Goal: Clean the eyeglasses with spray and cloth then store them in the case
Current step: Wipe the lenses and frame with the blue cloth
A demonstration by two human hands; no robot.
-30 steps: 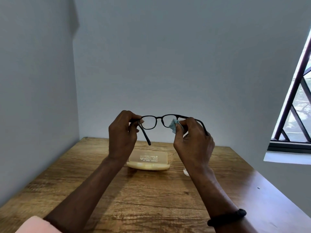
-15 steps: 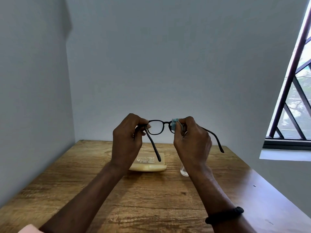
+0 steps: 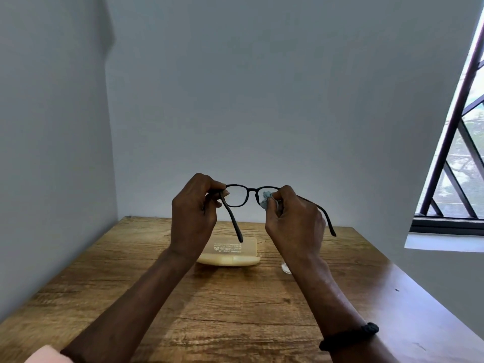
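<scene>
Black-framed eyeglasses point(image 3: 237, 196) are held up above the table, temples unfolded toward me. My left hand point(image 3: 195, 213) pinches the frame's left hinge. My right hand point(image 3: 294, 221) pinches a small light-blue cloth point(image 3: 265, 199) against the right lens, which the cloth and fingers hide. A cream eyeglass case point(image 3: 230, 254) lies shut on the wooden table point(image 3: 209, 305) below the glasses. A clear object, likely the spray bottle point(image 3: 286, 267), shows only its base behind my right wrist.
The table stands in a corner, with grey walls at the left and back. A barred window point(image 3: 455, 163) and its white sill lie to the right, beyond the table's right edge. A dark band sits on my right wrist.
The glasses and both hands have stayed at about the same height. The temples now point more toward me, and my right hand has shifted the cloth slightly on the right lens.
</scene>
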